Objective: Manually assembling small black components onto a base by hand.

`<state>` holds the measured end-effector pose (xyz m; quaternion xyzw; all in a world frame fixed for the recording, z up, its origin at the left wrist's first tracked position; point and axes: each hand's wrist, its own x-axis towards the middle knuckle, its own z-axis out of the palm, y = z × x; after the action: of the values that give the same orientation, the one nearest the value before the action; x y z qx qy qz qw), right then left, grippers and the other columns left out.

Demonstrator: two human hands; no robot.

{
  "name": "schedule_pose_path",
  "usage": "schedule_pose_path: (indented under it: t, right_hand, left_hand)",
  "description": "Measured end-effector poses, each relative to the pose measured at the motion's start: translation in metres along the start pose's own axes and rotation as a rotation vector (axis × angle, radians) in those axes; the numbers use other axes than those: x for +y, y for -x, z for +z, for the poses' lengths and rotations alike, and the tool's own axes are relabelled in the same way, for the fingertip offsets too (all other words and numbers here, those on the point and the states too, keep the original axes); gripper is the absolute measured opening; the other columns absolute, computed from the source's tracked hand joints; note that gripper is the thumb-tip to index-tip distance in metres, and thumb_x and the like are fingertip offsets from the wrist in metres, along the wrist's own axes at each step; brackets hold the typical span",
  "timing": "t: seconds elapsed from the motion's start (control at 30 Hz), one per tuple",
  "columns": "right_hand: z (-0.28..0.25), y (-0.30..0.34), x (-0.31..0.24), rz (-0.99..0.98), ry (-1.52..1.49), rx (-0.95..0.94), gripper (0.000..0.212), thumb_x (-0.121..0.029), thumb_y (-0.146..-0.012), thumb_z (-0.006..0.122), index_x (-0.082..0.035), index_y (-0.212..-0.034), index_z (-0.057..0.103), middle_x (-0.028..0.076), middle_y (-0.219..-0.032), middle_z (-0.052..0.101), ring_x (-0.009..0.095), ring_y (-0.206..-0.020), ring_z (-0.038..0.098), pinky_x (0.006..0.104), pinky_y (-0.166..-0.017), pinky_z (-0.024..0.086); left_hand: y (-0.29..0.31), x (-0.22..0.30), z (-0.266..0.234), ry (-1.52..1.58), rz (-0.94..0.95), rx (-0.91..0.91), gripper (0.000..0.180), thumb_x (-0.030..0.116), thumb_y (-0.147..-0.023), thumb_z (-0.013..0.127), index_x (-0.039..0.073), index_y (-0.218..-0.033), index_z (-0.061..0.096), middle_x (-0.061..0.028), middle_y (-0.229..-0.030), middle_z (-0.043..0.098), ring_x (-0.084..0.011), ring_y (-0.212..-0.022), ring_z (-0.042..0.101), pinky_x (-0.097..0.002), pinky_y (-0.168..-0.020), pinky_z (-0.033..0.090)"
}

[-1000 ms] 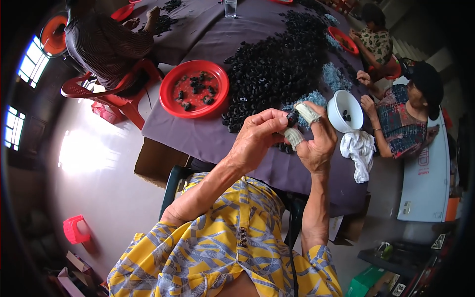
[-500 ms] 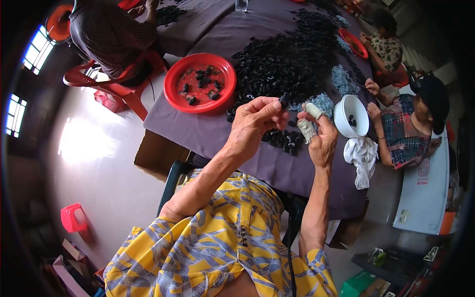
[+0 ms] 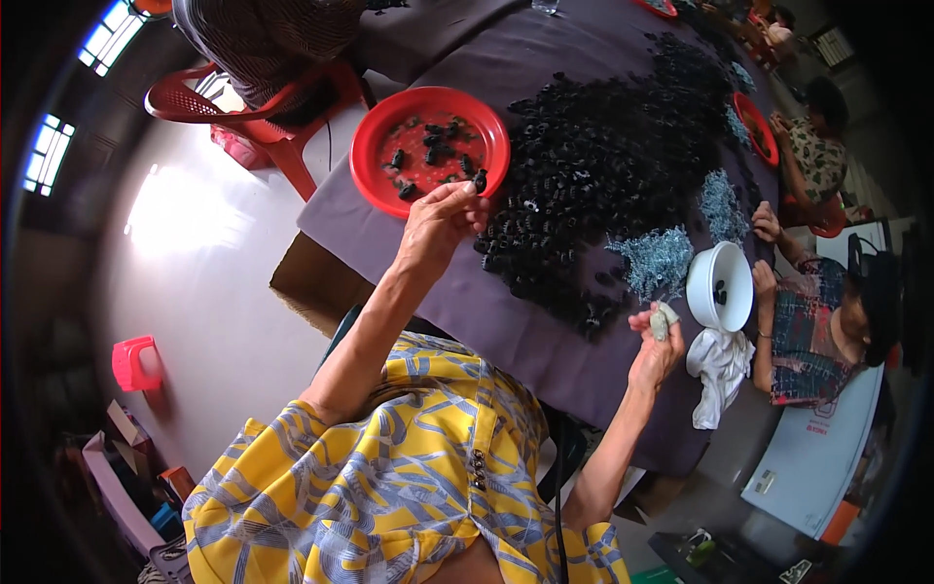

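My left hand (image 3: 440, 222) is closed, pinching a small black claw clip (image 3: 480, 181) between thumb and fingertips. It hangs over the near right rim of a red plate (image 3: 365, 156), where several similar black pieces lie among small specks. At the right, my right hand (image 3: 657, 352) has its fingers curled in, with pale covers (image 3: 662, 323) on some of them; whether anything small is between them is hidden. Just beyond that hand lies a heap of light-blue small pieces (image 3: 654, 261), beside a large pile of black toothed plastic pieces (image 3: 603, 156).
A white bowl (image 3: 697, 292) with a few black pieces stands right of my right hand, a white cloth (image 3: 718, 389) hanging below it. People sit along the right side (image 3: 812, 341) and far left (image 3: 258, 49) of the purple-grey tablecloth (image 3: 341, 209). A red chair (image 3: 185, 102) stands left.
My left hand has moved left from near my right hand to the red plate, carrying the black clip. The right hand has drawn apart and nearer to me. The view has shifted.
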<state>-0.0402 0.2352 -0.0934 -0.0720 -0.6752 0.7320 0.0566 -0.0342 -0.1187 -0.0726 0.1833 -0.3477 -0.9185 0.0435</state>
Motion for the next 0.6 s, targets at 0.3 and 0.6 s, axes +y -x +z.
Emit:
schedule_pose_path:
  t: [0.3,0.6]
  right_hand:
    - [-0.017,0.0,0.023,0.272,-0.147,0.108,0.024,-0.016,-0.086,0.059,0.001,-0.104,0.059,0.009,-0.078,0.063,0.021,-0.064,0.063,0.0297,-0.057,0.052]
    - [-0.016,0.0,0.023,0.267,-0.137,0.065,0.025,-0.016,-0.087,0.058,0.001,-0.105,0.059,0.01,-0.079,0.063,0.021,-0.065,0.063,0.029,-0.057,0.053]
  left_hand:
    - [-0.016,0.007,-0.012,-0.302,0.196,0.101,0.021,0.019,-0.087,0.064,0.0,-0.096,0.062,-0.0063,-0.08,0.065,-0.0123,-0.069,0.059,-0.0261,-0.067,0.05]
    - [-0.042,0.033,-0.043,-1.02,0.473,0.282,0.023,0.019,-0.083,0.066,0.002,-0.098,0.066,-0.0087,-0.075,0.067,-0.0122,-0.066,0.063,-0.0267,-0.062,0.051]
